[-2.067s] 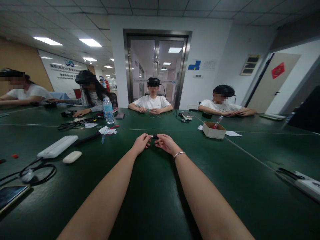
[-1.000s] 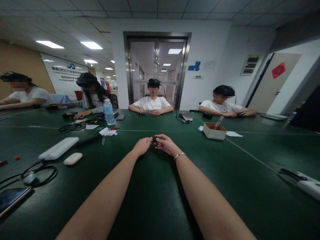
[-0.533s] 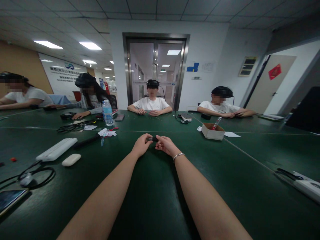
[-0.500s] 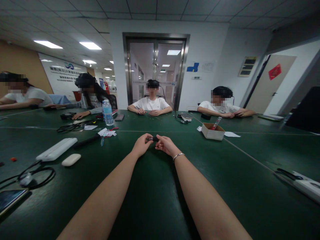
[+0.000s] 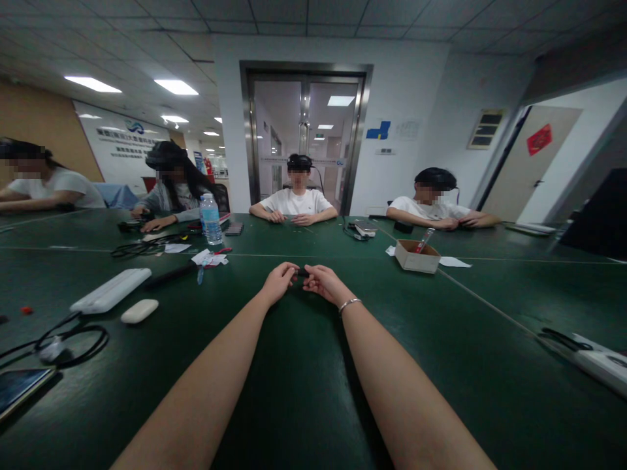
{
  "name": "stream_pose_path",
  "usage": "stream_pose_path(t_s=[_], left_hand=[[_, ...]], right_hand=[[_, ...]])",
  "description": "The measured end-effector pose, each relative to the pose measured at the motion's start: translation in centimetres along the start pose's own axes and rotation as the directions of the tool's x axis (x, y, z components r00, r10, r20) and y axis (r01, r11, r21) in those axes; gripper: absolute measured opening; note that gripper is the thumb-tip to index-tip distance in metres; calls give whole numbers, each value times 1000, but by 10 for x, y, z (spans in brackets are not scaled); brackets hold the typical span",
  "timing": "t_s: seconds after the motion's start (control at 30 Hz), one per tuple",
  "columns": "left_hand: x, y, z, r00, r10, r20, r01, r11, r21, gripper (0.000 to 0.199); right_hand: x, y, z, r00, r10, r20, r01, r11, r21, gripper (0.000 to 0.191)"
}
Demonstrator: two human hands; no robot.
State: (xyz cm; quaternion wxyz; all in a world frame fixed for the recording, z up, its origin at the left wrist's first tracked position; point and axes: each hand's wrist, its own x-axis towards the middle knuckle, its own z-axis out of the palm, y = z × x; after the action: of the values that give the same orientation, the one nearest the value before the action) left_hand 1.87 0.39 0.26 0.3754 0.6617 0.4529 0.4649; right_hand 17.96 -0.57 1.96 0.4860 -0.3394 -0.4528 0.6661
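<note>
Shifted black rod [image 5: 302, 273], perhaps plastic

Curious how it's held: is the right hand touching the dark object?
Touching: the head view shows the right hand gripping the dark object by its right end.

To your left, white wall sign [image 5: 120, 145]: "大数据科技" legible, smaller lines blurred. Ahead of you, lettered strip [image 5: 327, 161] on glass doors [image 5: 329, 127] too small. Red diamond [image 5: 539, 140]: character unclear.
</note>
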Motion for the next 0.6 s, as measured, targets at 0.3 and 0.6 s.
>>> stream_pose_path(t_s=[0.3, 0.6], left_hand=[[-1, 4, -1, 999, -26, -43, 21, 995, -93, 26], [-1, 4, -1, 997, -50, -51, 44, 992, -118, 30]], right_hand=[[-2, -1, 1, 1000, 10, 11, -10, 1000, 4, 21], [-2, -2, 1, 1000, 23, 10, -23, 999, 27, 18]])
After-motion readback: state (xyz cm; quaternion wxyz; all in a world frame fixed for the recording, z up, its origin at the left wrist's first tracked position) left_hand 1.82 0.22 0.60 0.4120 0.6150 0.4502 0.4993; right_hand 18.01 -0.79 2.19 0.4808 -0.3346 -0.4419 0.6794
